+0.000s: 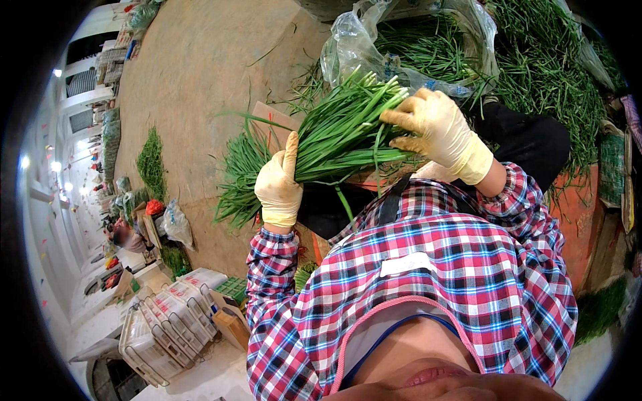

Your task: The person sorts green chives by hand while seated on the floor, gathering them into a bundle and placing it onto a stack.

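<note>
A thick bunch of green chives [334,137] lies sideways in front of my chest, its pale cut ends to the right and its leafy tips fanning out to the left. My left hand [279,184], in a cream rubber glove, grips the bunch from below with the thumb raised along its near side. At the cut ends is my gloved right hand [438,130], fingers bent and apart, their tips touching the stalks. Its thumb is hidden. A few loose blades hang below the bunch toward my lap.
An open clear plastic bag [348,47] with more chives stands beyond my hands. A big heap of chives [548,80] spreads at the far right. A small pile [152,160] lies on the brown floor [194,73] at left. Stacked white crates [170,324] stand lower left.
</note>
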### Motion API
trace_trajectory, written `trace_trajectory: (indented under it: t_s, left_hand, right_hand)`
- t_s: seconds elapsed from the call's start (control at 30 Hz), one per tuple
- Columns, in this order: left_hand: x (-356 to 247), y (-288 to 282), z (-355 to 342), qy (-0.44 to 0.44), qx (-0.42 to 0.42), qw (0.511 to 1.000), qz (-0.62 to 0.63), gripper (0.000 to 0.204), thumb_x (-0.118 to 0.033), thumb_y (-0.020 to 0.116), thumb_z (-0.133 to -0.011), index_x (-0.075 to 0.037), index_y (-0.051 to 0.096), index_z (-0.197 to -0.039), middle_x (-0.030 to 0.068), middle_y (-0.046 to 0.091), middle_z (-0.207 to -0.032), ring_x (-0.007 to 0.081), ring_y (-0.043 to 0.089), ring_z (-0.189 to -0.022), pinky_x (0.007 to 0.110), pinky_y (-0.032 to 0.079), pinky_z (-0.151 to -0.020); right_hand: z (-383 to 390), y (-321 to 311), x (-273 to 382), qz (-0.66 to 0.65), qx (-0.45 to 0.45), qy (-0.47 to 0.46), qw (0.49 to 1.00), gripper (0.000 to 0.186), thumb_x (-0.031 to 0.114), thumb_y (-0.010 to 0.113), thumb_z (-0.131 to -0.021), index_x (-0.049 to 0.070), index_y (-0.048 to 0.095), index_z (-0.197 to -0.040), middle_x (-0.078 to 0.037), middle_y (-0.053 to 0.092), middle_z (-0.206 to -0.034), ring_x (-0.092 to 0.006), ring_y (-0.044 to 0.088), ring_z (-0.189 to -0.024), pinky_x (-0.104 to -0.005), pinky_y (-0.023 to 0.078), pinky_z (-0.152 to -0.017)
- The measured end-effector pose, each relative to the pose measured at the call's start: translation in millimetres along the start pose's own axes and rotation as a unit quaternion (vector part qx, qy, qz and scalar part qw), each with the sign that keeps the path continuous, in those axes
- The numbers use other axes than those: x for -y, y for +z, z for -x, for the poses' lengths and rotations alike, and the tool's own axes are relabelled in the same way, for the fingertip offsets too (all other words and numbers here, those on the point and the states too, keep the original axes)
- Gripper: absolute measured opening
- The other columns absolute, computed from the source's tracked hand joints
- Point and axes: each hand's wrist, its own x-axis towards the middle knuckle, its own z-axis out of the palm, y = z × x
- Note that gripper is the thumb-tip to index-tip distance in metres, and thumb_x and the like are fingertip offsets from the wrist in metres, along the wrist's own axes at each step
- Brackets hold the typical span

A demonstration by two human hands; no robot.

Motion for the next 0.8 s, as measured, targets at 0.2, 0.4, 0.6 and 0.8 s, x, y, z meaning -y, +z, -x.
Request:
trace_trajectory:
  t_s: [0.2, 0.4, 0.6, 0.8]
  left_hand:
    - [-1.4, 2.8, 1.5, 0.04, -0.023, 0.999, -0.013, 0.08, 0.002, 0.061, -0.067, -0.021, 0.045, -0.142, 0.0023, 0.062, -0.092, 0.0233, 0.061, -0.072, 0.032, 0.05, -0.063]
    - [-5.1, 1.1, 0.4, 0.046, -0.024, 0.999, -0.004, 0.077, 0.003, 0.06, -0.068, -0.021, 0.048, -0.14, 0.0021, 0.063, -0.094, 0.0227, 0.06, -0.073, 0.031, 0.05, -0.064]
    - [-13.8, -0.1, -1.0, 0.053, -0.019, 0.998, 0.007, 0.074, 0.003, 0.06, -0.069, -0.02, 0.051, -0.138, 0.0033, 0.062, -0.093, 0.0229, 0.06, -0.074, 0.031, 0.051, -0.066]
    - [-0.6, 8.4, 3.1, 0.046, -0.027, 0.998, 0.02, 0.071, -0.001, 0.064, -0.07, -0.022, 0.053, -0.136, 0.004, 0.063, -0.094, 0.0238, 0.061, -0.075, 0.032, 0.051, -0.067]
  right_hand:
    - [-7.4, 13.8, 12.7, -0.076, 0.014, -0.044, 0.996, 0.039, 0.026, 0.077, -0.07, 0.016, 0.067, -0.107, -0.006, 0.062, -0.097, -0.0266, 0.059, -0.091, -0.0391, 0.047, -0.079]
    - [-13.1, 14.3, 18.0, -0.141, 0.003, -0.042, 0.989, 0.031, 0.019, 0.076, -0.068, 0.015, 0.069, -0.097, -0.006, 0.06, -0.091, -0.0282, 0.058, -0.087, -0.039, 0.047, -0.076]
    - [-8.8, 18.7, 18.1, -0.145, 0.042, -0.052, 0.987, 0.016, 0.016, 0.072, -0.076, 0.008, 0.061, -0.084, -0.007, 0.062, -0.085, -0.0267, 0.061, -0.085, -0.0361, 0.049, -0.077]
    - [29.0, -2.7, -21.2, -0.412, -0.065, 0.154, 0.896, 0.021, 0.022, 0.045, -0.102, 0.004, 0.055, -0.106, -0.003, 0.061, -0.087, -0.0117, 0.057, -0.072, -0.0223, 0.048, -0.066]
